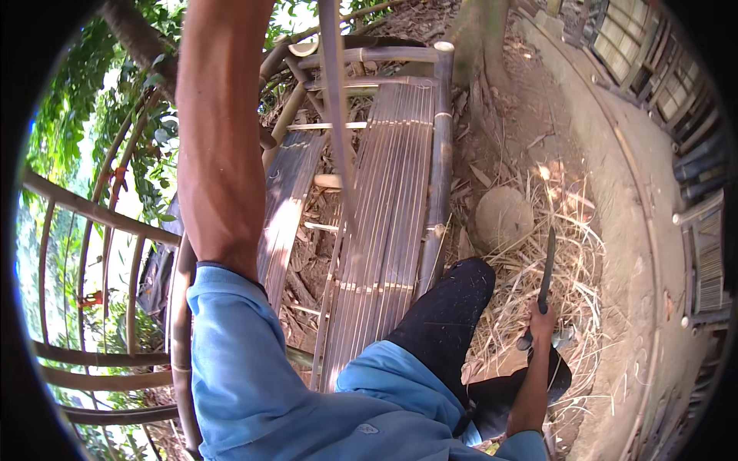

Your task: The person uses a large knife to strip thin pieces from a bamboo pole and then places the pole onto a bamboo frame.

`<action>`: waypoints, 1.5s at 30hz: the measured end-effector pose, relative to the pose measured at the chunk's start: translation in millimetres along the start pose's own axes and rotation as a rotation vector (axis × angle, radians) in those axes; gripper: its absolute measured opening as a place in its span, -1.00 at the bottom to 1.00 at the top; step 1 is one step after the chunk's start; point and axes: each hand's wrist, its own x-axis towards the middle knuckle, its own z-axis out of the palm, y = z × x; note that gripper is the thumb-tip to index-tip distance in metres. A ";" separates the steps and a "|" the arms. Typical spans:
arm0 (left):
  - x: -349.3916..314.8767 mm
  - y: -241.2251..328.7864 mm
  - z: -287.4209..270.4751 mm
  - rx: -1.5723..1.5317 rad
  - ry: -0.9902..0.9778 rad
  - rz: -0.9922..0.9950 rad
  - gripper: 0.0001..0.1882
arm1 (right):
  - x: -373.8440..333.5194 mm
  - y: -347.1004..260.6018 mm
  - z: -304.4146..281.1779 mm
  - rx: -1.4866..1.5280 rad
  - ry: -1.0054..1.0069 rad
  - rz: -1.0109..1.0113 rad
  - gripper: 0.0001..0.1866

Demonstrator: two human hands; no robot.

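My right hand is closed round the dark handle of a long-bladed knife, low at my right beside my bent knee. The blade points away from me, over a heap of pale shavings. My left forearm is raised and runs out through the upper edge, so the left hand itself is out of sight. Close by that forearm a long thin strip hangs down from the upper edge, smeared toward its lower end. It passes in front of a bamboo bench; what holds its top is hidden.
The slatted bench has gaps on its left and a pole rail on its right. A round-topped stump stands by the shavings. A bamboo railing curves at the left; a tree trunk rises beyond. Bamboo panels line the right.
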 end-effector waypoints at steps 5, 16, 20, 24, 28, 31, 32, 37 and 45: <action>-81.6 -44.7 -54.0 0.488 0.077 -0.449 -0.61 | -16.9 14.6 6.5 0.048 0.051 0.015 -0.75; -427.2 -107.8 -90.0 0.656 0.118 -0.983 -0.43 | -27.8 39.3 0.5 0.058 0.052 0.112 -0.77; -510.7 -103.5 -91.1 0.574 0.196 -1.019 -0.42 | -18.3 27.5 9.5 -0.116 0.144 -0.174 -0.75; -544.7 -90.5 -87.6 0.575 0.272 -1.277 -0.44 | -39.9 -62.5 72.8 -0.228 0.044 -0.213 -0.66; -529.0 -70.4 -61.9 0.304 0.253 -1.127 -0.67 | -60.4 -168.8 145.8 0.108 -0.265 -0.333 -0.67; -531.8 -52.8 -61.3 0.312 0.170 -1.037 -0.73 | -69.9 -230.9 214.2 0.197 -0.355 -0.496 -0.64; -535.3 -48.0 -59.7 0.297 0.166 -1.053 -0.74 | -66.5 -242.8 232.7 0.243 -0.369 -0.563 -0.61; -528.0 -18.4 -37.9 0.208 0.200 -1.225 -0.75 | -54.9 -274.4 286.5 0.224 -0.455 -0.610 -0.68; -564.4 -18.8 -41.6 0.229 0.245 -1.225 -0.68 | -21.9 -236.6 296.1 0.292 -0.394 -0.521 -0.75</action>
